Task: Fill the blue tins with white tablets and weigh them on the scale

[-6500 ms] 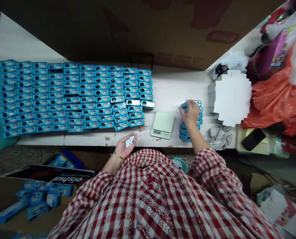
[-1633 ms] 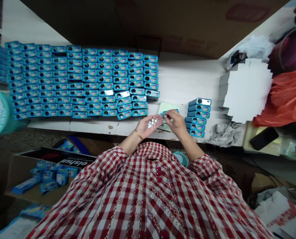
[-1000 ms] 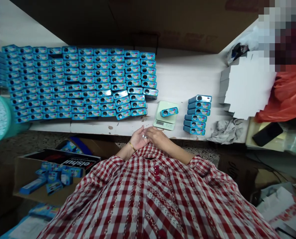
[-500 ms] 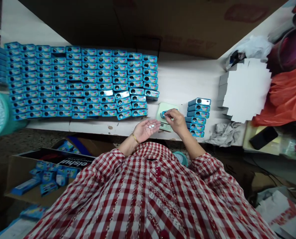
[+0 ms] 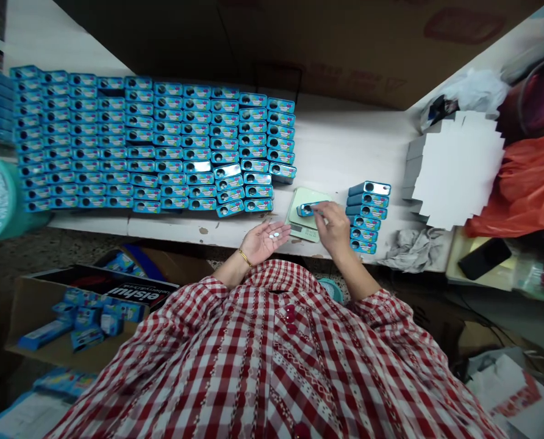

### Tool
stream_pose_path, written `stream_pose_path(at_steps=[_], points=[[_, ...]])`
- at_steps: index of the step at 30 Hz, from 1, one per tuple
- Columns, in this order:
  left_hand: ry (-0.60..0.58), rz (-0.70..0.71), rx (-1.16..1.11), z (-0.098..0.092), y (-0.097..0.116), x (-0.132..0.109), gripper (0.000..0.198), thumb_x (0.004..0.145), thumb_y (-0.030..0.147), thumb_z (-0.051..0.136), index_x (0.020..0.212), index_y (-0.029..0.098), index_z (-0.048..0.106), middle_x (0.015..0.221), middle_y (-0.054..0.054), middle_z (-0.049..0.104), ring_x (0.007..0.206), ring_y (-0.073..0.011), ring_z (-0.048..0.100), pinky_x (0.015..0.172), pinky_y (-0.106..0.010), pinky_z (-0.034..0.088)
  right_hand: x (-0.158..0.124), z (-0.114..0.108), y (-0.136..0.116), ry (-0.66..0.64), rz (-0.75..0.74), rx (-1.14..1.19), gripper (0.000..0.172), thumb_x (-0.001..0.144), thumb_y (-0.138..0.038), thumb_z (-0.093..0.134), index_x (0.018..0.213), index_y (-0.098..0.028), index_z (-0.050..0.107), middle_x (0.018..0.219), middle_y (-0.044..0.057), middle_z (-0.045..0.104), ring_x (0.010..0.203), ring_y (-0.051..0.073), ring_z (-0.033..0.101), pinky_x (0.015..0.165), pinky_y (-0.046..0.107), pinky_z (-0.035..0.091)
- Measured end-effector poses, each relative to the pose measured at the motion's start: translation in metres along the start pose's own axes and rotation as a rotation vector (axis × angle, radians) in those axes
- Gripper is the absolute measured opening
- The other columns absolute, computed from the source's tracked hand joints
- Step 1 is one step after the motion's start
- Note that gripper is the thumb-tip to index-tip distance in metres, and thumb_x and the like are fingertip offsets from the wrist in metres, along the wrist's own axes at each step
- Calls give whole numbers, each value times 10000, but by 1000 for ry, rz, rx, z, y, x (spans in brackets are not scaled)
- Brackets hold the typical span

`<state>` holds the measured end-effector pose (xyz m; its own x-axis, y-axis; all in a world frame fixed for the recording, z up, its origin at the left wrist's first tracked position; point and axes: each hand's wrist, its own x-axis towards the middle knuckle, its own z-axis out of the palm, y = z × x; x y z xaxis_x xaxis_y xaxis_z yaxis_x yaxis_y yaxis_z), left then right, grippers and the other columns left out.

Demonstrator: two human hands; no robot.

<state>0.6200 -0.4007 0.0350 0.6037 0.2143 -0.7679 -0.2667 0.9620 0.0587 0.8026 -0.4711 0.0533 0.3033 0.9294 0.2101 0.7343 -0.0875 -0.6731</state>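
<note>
My left hand (image 5: pixel 263 242) lies palm up at the table's front edge, fingers stretched out. A few small white tablets (image 5: pixel 274 235) rest loose on it. To its right, a pale green kitchen scale (image 5: pixel 297 196) carries a small blue tin (image 5: pixel 305 210) with a dark round opening. My right hand (image 5: pixel 333 227) has its thumb and fingers closed at the tin's right end, covering that part. Right of this hand stands a short column of similar blue tins (image 5: pixel 367 211).
Many rows of blue tins (image 5: pixel 169 125) fill the table's left side. A large cardboard box (image 5: pixel 299 46) overhangs the back. White cut cardboard (image 5: pixel 457 167), crumpled cloth (image 5: pixel 411 250) and a dark phone (image 5: pixel 485 258) lie rightward. A teal bucket (image 5: pixel 11 183) stands far left.
My right hand has shifted right on the tin, so more of the tin shows. My left hand has drawn slightly left, its tablets still on the palm. The view has moved a little.
</note>
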Motion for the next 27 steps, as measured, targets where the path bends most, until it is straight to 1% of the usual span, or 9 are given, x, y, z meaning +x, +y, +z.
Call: stream_pose_path(at_steps=[1, 5, 7, 9, 11, 15, 19, 22, 27], points=[[-1, -4, -1, -2, -2, -1, 362, 887, 262, 328, 970, 55, 614, 931, -147, 674, 916, -202, 627, 860, -331, 462, -7, 3, -10, -71, -59, -8, 196, 864, -203, 444, 946, -182, 621, 925, 79, 623, 915, 187, 550, 833, 351, 459], [6, -65, 11, -8, -10, -5, 385, 903, 277, 305, 1042, 56, 589, 848, -111, 681, 815, -162, 642, 818, -293, 471, -34, 28, -47, -481, -276, -71, 265, 861, -163, 433, 1090, -145, 566, 1066, 120, 581, 976, 204, 514, 844, 365, 466], [1, -120, 34, -10, -12, -9, 432, 911, 322, 280, 1116, 60, 556, 920, -123, 673, 871, -178, 634, 833, -313, 464, -42, 41, -57, -605, -297, -140, 297, 856, -120, 419, 1128, -124, 538, 1107, 134, 559, 981, 211, 506, 804, 357, 482], [-1, -154, 50, -12, -13, -13, 468, 912, 355, 259, 1173, 67, 521, 1002, -138, 654, 938, -199, 617, 859, -342, 451, -46, 49, -58, -658, -310, -169, 291, 856, -106, 415, 1121, -123, 534, 1131, 125, 547, 979, 205, 504, 764, 328, 493], [4, -162, 54, -13, -12, -15, 481, 912, 364, 254, 1203, 70, 499, 1046, -146, 638, 974, -209, 604, 872, -354, 441, -48, 53, -55, -658, -340, -169, 240, 862, -118, 420, 1058, -123, 560, 1108, 108, 555, 950, 195, 511, 736, 303, 493], [15, -119, 56, -12, -11, -18, 463, 911, 356, 264, 1188, 80, 513, 1063, -145, 626, 973, -206, 601, 859, -348, 447, -50, 55, -46, -582, -346, -124, 178, 883, -167, 414, 915, -136, 587, 993, 75, 577, 896, 168, 511, 715, 273, 479], [-20, -57, 60, -6, -10, -20, 408, 896, 358, 322, 1100, 106, 571, 1019, -124, 637, 932, -192, 607, 853, -345, 452, -47, 55, -36, -523, -308, -9, 186, 887, -173, 404, 919, -157, 587, 944, 71, 591, 894, 165, 511, 749, 293, 481], [-67, 2, 58, 7, -8, -20, 397, 891, 369, 331, 1026, 107, 597, 988, -125, 642, 922, -187, 603, 866, -349, 444, -36, 47, -23, -403, -271, 121, 183, 875, -172, 417, 903, -165, 597, 903, 71, 602, 875, 158, 532, 770, 303, 483], [-133, 42, 97, 43, 0, -14, 391, 888, 392, 338, 994, 118, 596, 1030, -119, 632, 980, -183, 581, 893, -341, 421, -5, 20, 4, -167, -150, 201, 152, 823, -153, 472, 864, -188, 615, 882, 56, 594, 862, 145, 559, 761, 296, 479]])
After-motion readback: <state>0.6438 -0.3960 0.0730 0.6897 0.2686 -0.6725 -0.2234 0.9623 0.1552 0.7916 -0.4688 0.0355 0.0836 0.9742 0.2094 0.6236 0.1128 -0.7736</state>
